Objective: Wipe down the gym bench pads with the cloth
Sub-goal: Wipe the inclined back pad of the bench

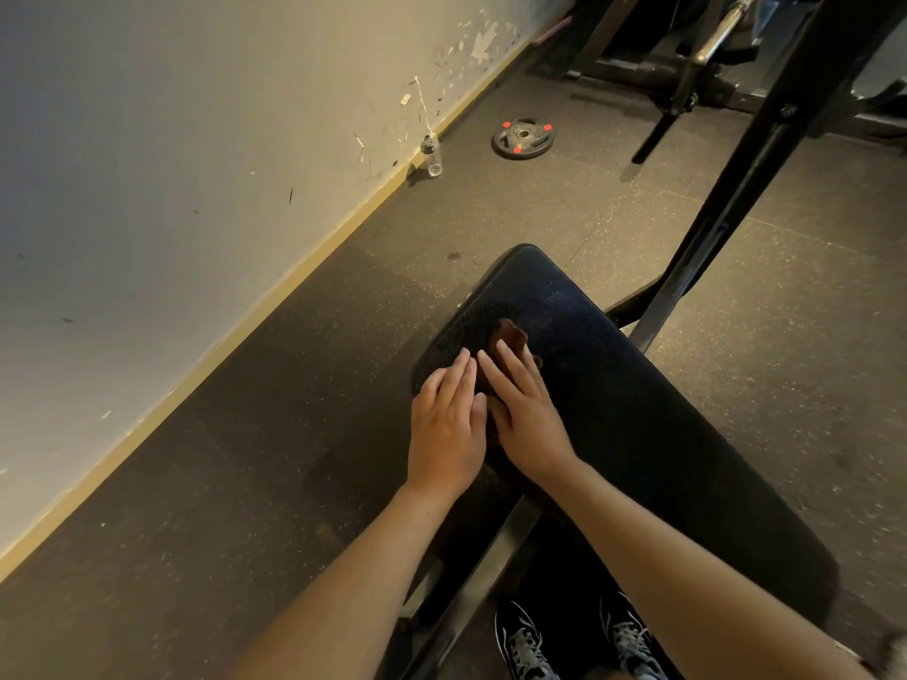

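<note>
Near far end of bench pad (638,409): right hand (527,414) flat, fingers straight, pressed brown cloth (510,337) onto pad; left hand (446,429) flat alongside, possibly touching cloth edge.

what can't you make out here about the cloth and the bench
All in the head view:
cloth: mostly hidden under the right hand; only a brown end shows past the fingers
whether the left hand touches the cloth: hidden between the hands
bench pad: near part covered by the right forearm
bottle by the wall: too small to tell its contents
</note>
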Action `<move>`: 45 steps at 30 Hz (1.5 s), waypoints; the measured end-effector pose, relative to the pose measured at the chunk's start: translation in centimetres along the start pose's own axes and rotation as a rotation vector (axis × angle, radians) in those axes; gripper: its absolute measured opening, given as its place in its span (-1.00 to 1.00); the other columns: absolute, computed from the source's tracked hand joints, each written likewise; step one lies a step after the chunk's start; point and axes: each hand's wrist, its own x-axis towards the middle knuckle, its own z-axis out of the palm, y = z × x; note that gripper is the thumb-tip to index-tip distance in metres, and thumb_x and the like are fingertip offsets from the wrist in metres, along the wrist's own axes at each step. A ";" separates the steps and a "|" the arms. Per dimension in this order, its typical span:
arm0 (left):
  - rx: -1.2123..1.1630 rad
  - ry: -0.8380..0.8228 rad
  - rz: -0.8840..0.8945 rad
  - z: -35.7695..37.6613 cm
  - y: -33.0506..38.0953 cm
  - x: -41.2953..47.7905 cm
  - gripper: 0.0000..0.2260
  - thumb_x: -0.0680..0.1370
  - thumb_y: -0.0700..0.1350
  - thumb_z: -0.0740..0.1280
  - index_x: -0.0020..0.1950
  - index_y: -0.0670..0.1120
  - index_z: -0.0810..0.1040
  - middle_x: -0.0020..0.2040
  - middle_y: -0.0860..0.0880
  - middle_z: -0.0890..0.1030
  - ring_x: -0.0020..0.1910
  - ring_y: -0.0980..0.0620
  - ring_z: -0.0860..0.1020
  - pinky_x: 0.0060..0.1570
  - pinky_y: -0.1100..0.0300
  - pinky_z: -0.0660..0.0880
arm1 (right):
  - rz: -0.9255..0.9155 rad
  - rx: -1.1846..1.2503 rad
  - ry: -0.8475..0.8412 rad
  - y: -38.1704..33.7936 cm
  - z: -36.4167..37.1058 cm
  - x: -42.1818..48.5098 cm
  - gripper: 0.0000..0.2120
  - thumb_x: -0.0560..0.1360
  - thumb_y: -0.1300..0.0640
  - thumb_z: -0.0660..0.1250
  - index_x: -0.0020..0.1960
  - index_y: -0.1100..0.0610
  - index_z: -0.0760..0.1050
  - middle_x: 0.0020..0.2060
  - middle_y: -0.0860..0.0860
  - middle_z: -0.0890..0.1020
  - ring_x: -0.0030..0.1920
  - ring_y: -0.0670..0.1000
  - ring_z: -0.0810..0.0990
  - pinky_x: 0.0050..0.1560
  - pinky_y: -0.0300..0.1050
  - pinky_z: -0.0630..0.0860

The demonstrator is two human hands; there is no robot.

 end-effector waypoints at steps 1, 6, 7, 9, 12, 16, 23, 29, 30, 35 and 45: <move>0.000 -0.002 0.005 0.0 0.0 0.0 -0.55 0.71 0.02 0.04 0.58 -0.07 0.28 0.60 0.02 0.24 0.53 0.01 0.21 0.44 0.10 0.19 | -0.014 -0.017 0.011 0.4 -0.4 0.7 -0.46 0.65 0.08 0.15 0.59 -0.13 0.11 0.60 -0.13 0.01 0.60 -0.05 -0.21 0.50 -0.11 -0.26; -0.082 -0.014 0.024 -0.5 -0.6 -1.6 -0.54 0.71 0.00 0.02 0.60 -0.10 0.24 0.62 0.02 0.19 0.57 0.04 0.12 0.50 0.15 0.16 | 0.385 0.242 0.214 1.3 -2.1 3.1 -0.46 0.68 0.11 0.13 0.61 -0.06 0.06 0.61 -0.08 -0.01 0.59 -0.01 -0.19 0.57 0.11 -0.12; -0.099 -0.011 0.025 -0.7 -0.8 -1.8 -0.54 0.71 -0.02 0.04 0.60 -0.11 0.23 0.62 0.02 0.17 0.57 0.04 0.10 0.50 0.16 0.17 | 0.435 0.271 0.238 0.8 -2.0 2.8 -0.46 0.68 0.12 0.12 0.61 -0.05 0.05 0.61 -0.07 -0.02 0.59 -0.01 -0.18 0.58 0.13 -0.10; -0.121 0.003 0.018 -0.9 -1.0 -2.0 -0.55 0.71 -0.05 0.07 0.60 -0.12 0.23 0.62 0.02 0.17 0.56 0.04 0.10 0.47 0.19 0.18 | 0.372 0.236 0.211 -0.7 -1.0 1.3 -0.46 0.67 0.13 0.15 0.61 -0.04 0.07 0.61 -0.06 0.01 0.60 -0.01 -0.17 0.57 0.09 -0.11; -0.139 0.015 -0.016 -0.9 -0.7 -1.8 -0.55 0.70 -0.05 0.08 0.59 -0.14 0.26 0.62 0.00 0.18 0.57 0.03 0.11 0.49 0.17 0.18 | 0.082 0.073 0.046 -2.6 1.1 -1.1 -0.46 0.66 0.11 0.15 0.60 -0.07 0.11 0.60 -0.11 0.03 0.60 -0.04 -0.19 0.54 -0.04 -0.18; -0.114 0.023 0.018 -1.0 -1.2 -2.0 -0.58 0.70 -0.06 0.12 0.55 -0.15 0.34 0.62 0.00 0.18 0.57 0.02 0.12 0.46 0.21 0.19 | -0.043 -0.027 0.001 -0.7 -0.2 1.8 -0.46 0.65 0.13 0.16 0.59 -0.09 0.13 0.59 -0.14 0.01 0.60 -0.03 -0.20 0.54 0.02 -0.18; -0.181 0.041 -0.032 -1.3 -1.4 -2.7 -0.59 0.71 -0.07 0.11 0.55 -0.13 0.33 0.64 -0.01 0.11 0.59 0.04 0.02 0.47 0.14 0.22 | 0.213 0.164 0.106 -2.9 -1.2 4.1 -0.47 0.66 0.14 0.15 0.60 -0.04 0.11 0.61 -0.08 0.03 0.60 0.02 -0.19 0.56 0.06 -0.13; -0.218 0.042 -0.061 -1.7 -2.0 -4.0 -0.59 0.70 -0.06 0.11 0.54 -0.12 0.33 0.62 0.01 0.15 0.59 0.04 0.06 0.49 0.17 0.21 | -0.119 -0.033 -0.088 -2.9 -0.2 2.6 -0.46 0.65 0.14 0.17 0.58 -0.08 0.14 0.58 -0.17 0.05 0.58 -0.08 -0.22 0.56 0.05 -0.12; -0.224 0.038 -0.068 -1.9 -2.1 -4.0 -0.58 0.71 -0.04 0.09 0.56 -0.12 0.32 0.63 0.02 0.14 0.60 0.05 0.06 0.48 0.26 0.15 | -0.080 -0.028 -0.061 -2.6 -0.7 3.7 -0.46 0.65 0.16 0.17 0.58 -0.07 0.14 0.58 -0.16 0.06 0.58 -0.07 -0.22 0.56 0.06 -0.12; -0.291 0.064 -0.123 -2.4 -2.4 -4.1 -0.58 0.71 -0.07 0.11 0.58 -0.12 0.28 0.62 0.03 0.18 0.58 0.12 0.12 0.47 0.25 0.20 | 0.053 0.065 0.059 -4.8 -0.1 4.6 -0.48 0.65 0.18 0.16 0.59 0.01 0.17 0.59 -0.08 0.11 0.60 -0.03 -0.20 0.58 0.07 -0.15; -0.069 0.025 -0.005 -1.7 -1.2 -1.8 -0.55 0.72 0.01 0.08 0.57 -0.14 0.30 0.61 -0.05 0.21 0.56 -0.04 0.17 0.48 0.08 0.26 | -0.059 -0.034 -0.018 -1.3 -1.5 4.7 -0.47 0.66 0.15 0.14 0.60 -0.03 0.12 0.58 -0.18 0.05 0.58 -0.13 -0.21 0.51 -0.16 -0.20</move>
